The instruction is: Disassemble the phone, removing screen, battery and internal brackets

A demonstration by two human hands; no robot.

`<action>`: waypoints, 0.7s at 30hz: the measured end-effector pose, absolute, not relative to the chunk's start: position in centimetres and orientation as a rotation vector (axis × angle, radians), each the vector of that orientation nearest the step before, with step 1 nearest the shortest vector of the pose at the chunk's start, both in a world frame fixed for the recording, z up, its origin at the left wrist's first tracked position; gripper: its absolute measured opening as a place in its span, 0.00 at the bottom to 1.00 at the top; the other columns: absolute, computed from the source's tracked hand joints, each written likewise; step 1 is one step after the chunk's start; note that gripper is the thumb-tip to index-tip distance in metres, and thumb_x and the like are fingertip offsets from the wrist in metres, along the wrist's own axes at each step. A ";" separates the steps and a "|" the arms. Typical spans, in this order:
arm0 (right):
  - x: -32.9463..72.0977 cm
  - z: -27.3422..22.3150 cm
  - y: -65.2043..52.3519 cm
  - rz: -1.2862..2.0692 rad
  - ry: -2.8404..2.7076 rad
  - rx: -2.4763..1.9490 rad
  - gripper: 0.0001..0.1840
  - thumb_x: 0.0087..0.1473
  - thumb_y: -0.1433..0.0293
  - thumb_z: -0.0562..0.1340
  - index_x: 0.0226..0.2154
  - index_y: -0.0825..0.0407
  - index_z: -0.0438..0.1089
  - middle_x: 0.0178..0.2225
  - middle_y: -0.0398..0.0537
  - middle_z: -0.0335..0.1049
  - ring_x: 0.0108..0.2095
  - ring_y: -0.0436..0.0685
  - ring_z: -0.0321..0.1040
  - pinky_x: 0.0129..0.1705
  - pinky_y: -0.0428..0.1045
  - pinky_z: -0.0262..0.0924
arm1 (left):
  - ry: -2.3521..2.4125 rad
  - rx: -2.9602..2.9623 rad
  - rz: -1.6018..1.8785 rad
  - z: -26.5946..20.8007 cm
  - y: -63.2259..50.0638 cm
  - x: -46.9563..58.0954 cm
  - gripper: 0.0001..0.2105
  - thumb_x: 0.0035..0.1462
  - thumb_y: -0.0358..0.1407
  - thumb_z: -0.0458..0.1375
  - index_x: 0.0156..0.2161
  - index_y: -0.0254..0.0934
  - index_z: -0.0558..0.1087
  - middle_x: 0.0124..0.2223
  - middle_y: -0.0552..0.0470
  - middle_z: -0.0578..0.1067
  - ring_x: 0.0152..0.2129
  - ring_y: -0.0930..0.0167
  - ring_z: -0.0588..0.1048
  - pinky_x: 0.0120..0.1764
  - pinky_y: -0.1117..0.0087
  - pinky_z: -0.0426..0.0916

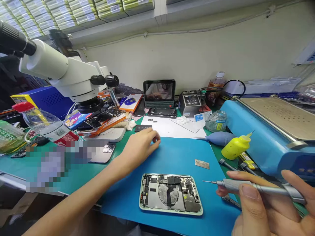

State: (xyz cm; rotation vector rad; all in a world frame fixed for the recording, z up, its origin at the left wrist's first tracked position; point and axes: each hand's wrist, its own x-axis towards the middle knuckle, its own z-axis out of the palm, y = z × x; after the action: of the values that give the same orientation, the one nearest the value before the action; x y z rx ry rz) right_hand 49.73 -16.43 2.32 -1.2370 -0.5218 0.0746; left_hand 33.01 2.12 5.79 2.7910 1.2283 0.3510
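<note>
The opened phone lies at lower centre, long axis running left to right. The right hand, nearer, grips 1 screwdriver aimed left, tip beside the phone's upper-right corner. The left hand curls above; I can't tell whether it holds anything.

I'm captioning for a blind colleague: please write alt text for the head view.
A person's right hand holds a silver screwdriver beside an opened phone on a blue mat; the left hand is near the mat's far edge. A white microscope stands at left.
</note>
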 end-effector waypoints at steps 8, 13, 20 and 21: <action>49.6 3.5 -17.0 0.154 -0.523 -1.289 0.25 0.61 0.58 0.77 0.55 0.48 0.75 0.36 0.47 0.85 0.31 0.56 0.82 0.33 0.48 0.78 | 1.038 2.842 0.354 4.2 4.3 36.8 0.04 0.71 0.30 0.65 0.44 0.38 0.84 0.47 0.47 0.83 0.49 0.59 0.81 0.48 0.63 0.75; 50.2 3.2 -17.2 0.177 -0.569 -1.296 0.23 0.63 0.59 0.76 0.56 0.47 0.74 0.37 0.48 0.86 0.28 0.55 0.81 0.32 0.49 0.78 | 1.035 2.810 0.397 4.1 4.3 36.1 0.05 0.71 0.30 0.66 0.46 0.39 0.86 0.46 0.47 0.84 0.48 0.59 0.82 0.49 0.63 0.75; 50.1 2.9 -16.9 0.165 -0.605 -1.267 0.22 0.63 0.61 0.76 0.56 0.47 0.74 0.37 0.47 0.85 0.29 0.55 0.82 0.31 0.48 0.78 | 1.022 2.753 0.444 4.2 4.6 35.4 0.05 0.69 0.28 0.69 0.44 0.39 0.87 0.45 0.49 0.85 0.46 0.61 0.83 0.49 0.64 0.75; 50.1 2.9 -16.9 0.163 -0.606 -1.266 0.22 0.64 0.61 0.76 0.57 0.47 0.74 0.37 0.47 0.85 0.29 0.55 0.82 0.31 0.48 0.78 | 1.016 2.748 0.448 4.2 4.6 35.4 0.05 0.69 0.28 0.69 0.45 0.40 0.87 0.45 0.49 0.85 0.47 0.61 0.83 0.49 0.64 0.75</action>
State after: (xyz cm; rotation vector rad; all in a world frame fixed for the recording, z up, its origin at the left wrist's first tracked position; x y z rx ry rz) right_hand 50.09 -16.92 2.91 -1.2657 -0.6058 0.1631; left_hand 35.45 4.58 4.24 2.7483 1.0162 0.4475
